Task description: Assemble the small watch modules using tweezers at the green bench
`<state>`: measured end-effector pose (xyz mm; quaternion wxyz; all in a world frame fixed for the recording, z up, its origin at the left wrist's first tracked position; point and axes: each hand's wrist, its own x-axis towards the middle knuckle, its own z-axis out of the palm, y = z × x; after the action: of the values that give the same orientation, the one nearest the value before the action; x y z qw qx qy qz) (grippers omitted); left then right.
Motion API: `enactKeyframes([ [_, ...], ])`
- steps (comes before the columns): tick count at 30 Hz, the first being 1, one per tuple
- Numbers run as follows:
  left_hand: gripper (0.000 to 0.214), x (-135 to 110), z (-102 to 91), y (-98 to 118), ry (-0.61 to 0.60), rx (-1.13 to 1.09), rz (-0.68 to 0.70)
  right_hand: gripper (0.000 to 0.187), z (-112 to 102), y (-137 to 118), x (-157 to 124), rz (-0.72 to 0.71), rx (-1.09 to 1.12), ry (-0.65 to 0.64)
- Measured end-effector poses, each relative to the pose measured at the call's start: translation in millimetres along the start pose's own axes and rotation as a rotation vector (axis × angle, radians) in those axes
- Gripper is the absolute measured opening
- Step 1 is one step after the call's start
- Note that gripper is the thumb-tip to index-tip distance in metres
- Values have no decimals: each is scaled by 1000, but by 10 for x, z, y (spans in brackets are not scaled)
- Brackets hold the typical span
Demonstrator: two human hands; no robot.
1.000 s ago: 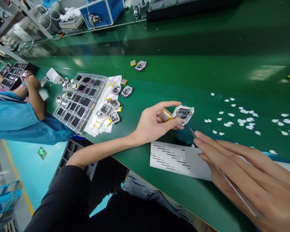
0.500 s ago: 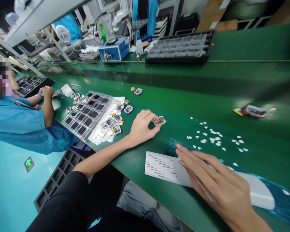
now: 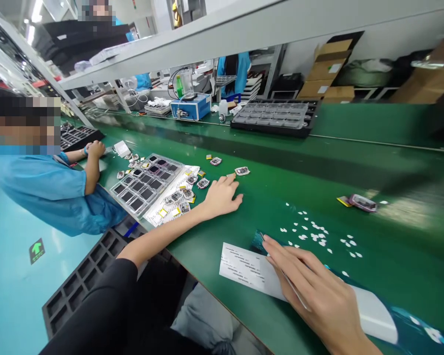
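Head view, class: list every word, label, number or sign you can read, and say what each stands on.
An upward white arrow: green floor sign; small marks beneath unreadable.
Repeated dark print: white strip by the right hand; too blurred to read.
Faint print: paper sheets beside the clear tray; too small to read.

Glossy tabletop (image 3: 281,185), clear plastic tray (image 3: 163,189), shiny metal tool (image 3: 296,290)

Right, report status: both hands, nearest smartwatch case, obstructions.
Left hand open, empty, by white-rimmed smartwatch case. Right hand gripping slim metal tool. Case on green tabletop. White pieces scattered beyond right hand.
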<state>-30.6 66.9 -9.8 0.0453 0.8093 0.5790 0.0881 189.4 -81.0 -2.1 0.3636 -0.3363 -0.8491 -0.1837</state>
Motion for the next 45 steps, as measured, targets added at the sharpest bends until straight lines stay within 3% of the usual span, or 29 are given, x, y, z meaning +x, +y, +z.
enactKeyframes([
  [4,34,418,-136,-296,-34,35,-158,79,13,10,-8,-15,-1,11],
  [11,43,836,-149,-785,104,49,-378,80,24,6,-26,-7,5,3],
  [17,43,928,-127,-906,40,-121,-428,78,28,7,-36,-7,25,-7],
  [21,41,953,-271,-893,-55,-336,-409,77,35,16,-66,-7,26,-10],
  [26,23,818,-540,-665,25,-710,-326,79,21,22,-52,-1,29,-4],
  [30,19,452,-527,-244,41,-1063,-199,77,11,22,-26,22,46,13],
  [34,14,-41,-277,208,-174,-1248,-113,68,40,22,-50,101,67,64],
  [36,13,-270,-163,373,-358,-1315,-17,67,61,24,-86,167,69,77],
  [38,11,-452,-99,484,-425,-1291,103,69,71,27,-125,248,48,84],
  [41,9,-617,-85,572,-397,-1128,256,65,46,31,-152,323,1,78],
  [45,12,-702,-108,613,-417,-1051,276,43,-17,27,-105,302,-96,-25],
])
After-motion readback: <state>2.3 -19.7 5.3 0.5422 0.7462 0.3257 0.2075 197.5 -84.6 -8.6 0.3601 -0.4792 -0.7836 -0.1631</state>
